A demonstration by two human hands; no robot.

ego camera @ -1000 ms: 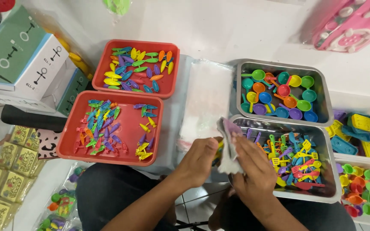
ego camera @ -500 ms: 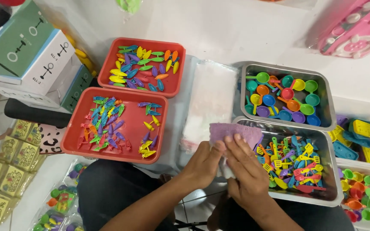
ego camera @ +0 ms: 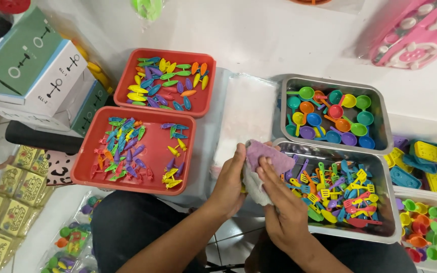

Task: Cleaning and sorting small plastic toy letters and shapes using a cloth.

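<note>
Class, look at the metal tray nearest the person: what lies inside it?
The near metal tray holds small coloured plastic spatulas and forks. Its near-left corner is hidden by the right hand and the purple cloth.

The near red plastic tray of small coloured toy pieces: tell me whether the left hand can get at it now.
Probably not at once: the left hand grips a purple cloth. The near red plastic tray lies open and unobstructed beside it.

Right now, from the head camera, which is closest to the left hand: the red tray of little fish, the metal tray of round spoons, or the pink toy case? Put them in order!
From the left hand:
1. Red tray of little fish, just to its left.
2. Metal tray of round spoons, up and to the right.
3. Pink toy case, far top right corner.
</note>
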